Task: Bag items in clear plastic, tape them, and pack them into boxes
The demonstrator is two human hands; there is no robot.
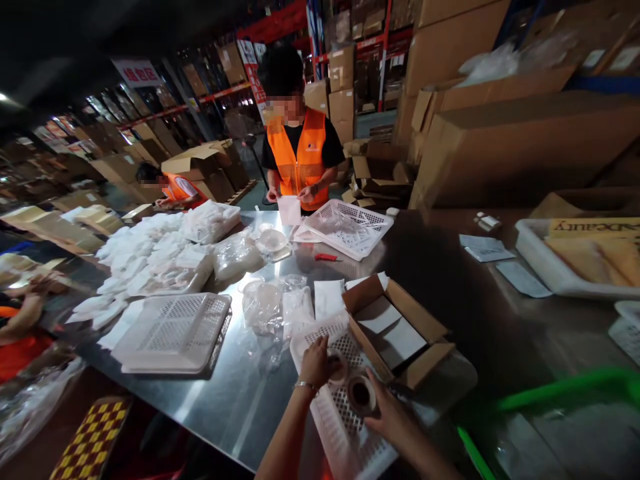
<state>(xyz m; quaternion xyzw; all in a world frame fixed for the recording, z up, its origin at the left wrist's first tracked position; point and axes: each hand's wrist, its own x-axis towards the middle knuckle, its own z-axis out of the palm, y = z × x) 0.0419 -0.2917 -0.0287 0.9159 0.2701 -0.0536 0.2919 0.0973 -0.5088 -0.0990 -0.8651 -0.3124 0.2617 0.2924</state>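
Observation:
My left hand (315, 363) and my right hand (393, 417) are low over a white perforated basket (345, 427) at the near edge of a steel table (240, 393). Each hand is closed on a small round clear-and-brown item: one (339, 367) at my left fingers, another (361, 395) at my right fingers. I cannot tell exactly what they are. An open cardboard box (400, 333) with white sheets inside lies just right of the basket.
An upturned white basket (175, 332) and piles of clear bags (165, 257) lie to the left. A person in an orange vest (299, 157) stands across the table by another basket (350, 227). A white tray (555, 267) sits right. A green frame (550, 387) is near right.

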